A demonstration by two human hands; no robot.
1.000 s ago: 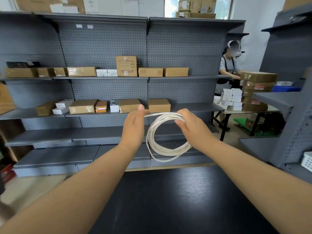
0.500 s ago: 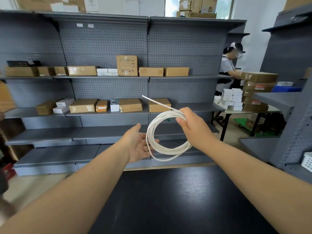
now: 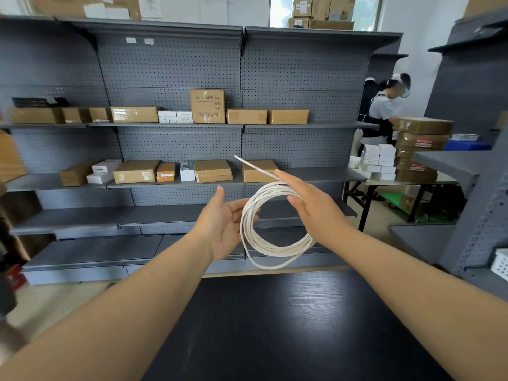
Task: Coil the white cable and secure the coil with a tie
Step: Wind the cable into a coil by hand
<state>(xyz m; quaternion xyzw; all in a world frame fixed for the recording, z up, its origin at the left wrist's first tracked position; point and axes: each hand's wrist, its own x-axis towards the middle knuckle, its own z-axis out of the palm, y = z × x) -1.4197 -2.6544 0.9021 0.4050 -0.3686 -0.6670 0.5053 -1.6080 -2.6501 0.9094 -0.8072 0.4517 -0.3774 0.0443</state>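
Note:
The white cable (image 3: 275, 250) hangs as a round coil of several loops in front of me, above the far edge of the black table (image 3: 288, 325). My right hand (image 3: 316, 210) pinches the top of the coil between thumb and fingers. The cable's loose end (image 3: 247, 163) sticks out up and to the left past the index finger. My left hand (image 3: 222, 226) is held palm up with relaxed fingers at the coil's left side, its fingertips just behind the loops. No tie is in view.
Grey pegboard shelving (image 3: 176, 149) with cardboard boxes (image 3: 136, 171) stands behind the table. At the right, a person (image 3: 384, 114) works at a second table with stacked boxes (image 3: 420, 149). A further shelf unit (image 3: 472, 188) stands close on the right.
My left hand let go of the cable end, dropped and turned palm up beside the coil. The loose end swung up and to the left. My right hand's fingers straightened on the coil.

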